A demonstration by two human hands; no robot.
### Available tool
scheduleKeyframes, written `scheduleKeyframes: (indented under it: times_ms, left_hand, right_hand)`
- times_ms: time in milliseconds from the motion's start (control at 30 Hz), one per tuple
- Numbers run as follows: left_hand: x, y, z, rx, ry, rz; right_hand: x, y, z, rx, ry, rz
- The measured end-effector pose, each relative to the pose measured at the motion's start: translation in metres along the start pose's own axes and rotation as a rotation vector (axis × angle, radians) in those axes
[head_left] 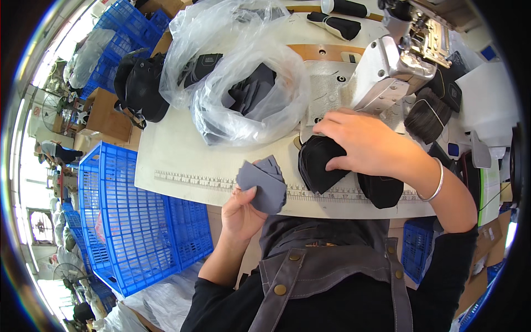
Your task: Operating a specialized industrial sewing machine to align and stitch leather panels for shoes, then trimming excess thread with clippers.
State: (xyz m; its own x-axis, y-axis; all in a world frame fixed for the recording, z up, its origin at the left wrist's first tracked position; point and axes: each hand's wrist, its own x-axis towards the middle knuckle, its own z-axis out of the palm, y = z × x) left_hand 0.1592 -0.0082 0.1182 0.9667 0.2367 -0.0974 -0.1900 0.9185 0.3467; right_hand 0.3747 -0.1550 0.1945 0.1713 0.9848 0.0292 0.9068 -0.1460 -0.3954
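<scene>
My left hand is closed round a small fanned stack of grey cut pieces, its thumb pressed on top, just past the table's near edge. My right hand curls over a stack of black cut pieces, thumb on the near side and fingers on the far side. A second black stack lies under my right wrist at the table edge. Right behind that hand stands a sewing machine; its needle area is hidden. Left of it, an open clear plastic bag contains more dark grey pieces.
A measuring tape strip runs along the near edge of the white table. Black bags sit at the left, a blue crate beside the table. A tied dark bundle lies right of the machine, and a black shoe-shaped item behind.
</scene>
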Motion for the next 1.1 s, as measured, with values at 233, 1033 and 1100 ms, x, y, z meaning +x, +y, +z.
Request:
scheduleKeyframes:
  times_ms: [233,1033,1100]
  left_hand:
    - [-0.002,0.003,-0.005,-0.148,0.126,0.089]
    - [0.026,-0.009,0.045,0.005,0.061,-0.172]
    - [0.032,-0.02,0.047,0.072,0.069,-0.129]
  right_hand:
    - [0.008,-0.01,0.001,-0.064,-0.106,0.096]
    - [-0.023,-0.048,-0.006,-0.268,0.423,-0.386]
    - [-0.029,-0.055,0.006,-0.363,0.316,-0.364]
